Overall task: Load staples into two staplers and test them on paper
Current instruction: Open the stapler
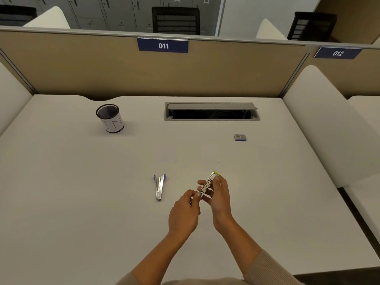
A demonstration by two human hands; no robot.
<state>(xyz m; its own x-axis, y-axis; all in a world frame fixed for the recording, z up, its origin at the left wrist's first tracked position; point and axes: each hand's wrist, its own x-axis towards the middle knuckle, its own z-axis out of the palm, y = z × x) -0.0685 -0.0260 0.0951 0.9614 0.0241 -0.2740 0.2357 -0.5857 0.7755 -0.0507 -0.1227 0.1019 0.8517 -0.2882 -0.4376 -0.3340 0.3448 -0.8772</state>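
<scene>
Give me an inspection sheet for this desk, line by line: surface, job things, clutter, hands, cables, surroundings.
Surface: white desk; faint pale sheets near centre, hard to tell.
Job's things: yellow stapler held above desk; blue stapler lying opened out; staple box far right.
Clutter: mesh pen cup.
Hands: left hand pinches the yellow stapler's near end; right hand grips its side.
Cables: faint loops inside open hatch, unclear.
Surroundings: partition with sign 011; chairs, lockers behind.
</scene>
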